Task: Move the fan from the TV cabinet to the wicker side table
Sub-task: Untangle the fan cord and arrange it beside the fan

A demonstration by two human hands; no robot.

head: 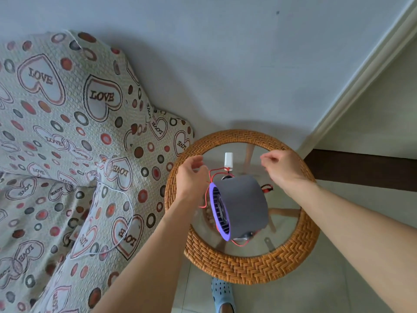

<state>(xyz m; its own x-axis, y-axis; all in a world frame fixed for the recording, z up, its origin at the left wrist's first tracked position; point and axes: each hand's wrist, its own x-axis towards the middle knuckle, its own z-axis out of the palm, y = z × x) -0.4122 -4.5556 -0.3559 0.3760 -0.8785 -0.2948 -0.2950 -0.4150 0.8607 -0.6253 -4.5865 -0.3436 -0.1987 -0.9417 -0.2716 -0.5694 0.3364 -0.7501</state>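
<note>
Fan [240,205] is on the wicker counter [246,271] already, lying on its side on the glass top, purple grille end facing the sofa [56,143]. It sits roughly at the middle of the glass, well inside the woven rim. So placement looks basically done; what's left is my judgement: tidy the cord and let go clean.

Left hand [191,177] is just sofa-side of the fan, fingers loosely curled, near the red wire [211,175]. I cannot tell if it pinches the wire or just hovers over it. Right hand [283,168] is on the other side of the fan, fingers pinched together, maybe on a thin lead, too small to tell. Neither hand grips the fan body.

White plug [228,159] lies on the glass beyond the fan, toward the wall, red wire running from it back to the fan. More red wire loops out under the fan on my side and at the sofa side.

To do it well:
- keep all wire loops on the glass, inside the rim, none hanging over the edge
- don't tug the wire, the fan is a drum on its side and probably rolls easily
- lift hands straight up and away, no brushing the fan
- check it rests steady before leaving

Risk: a snagged wire on a finger drags the fan toward the rim.

My slipper [222,294] is on the floor just under the counter's near edge.
</note>
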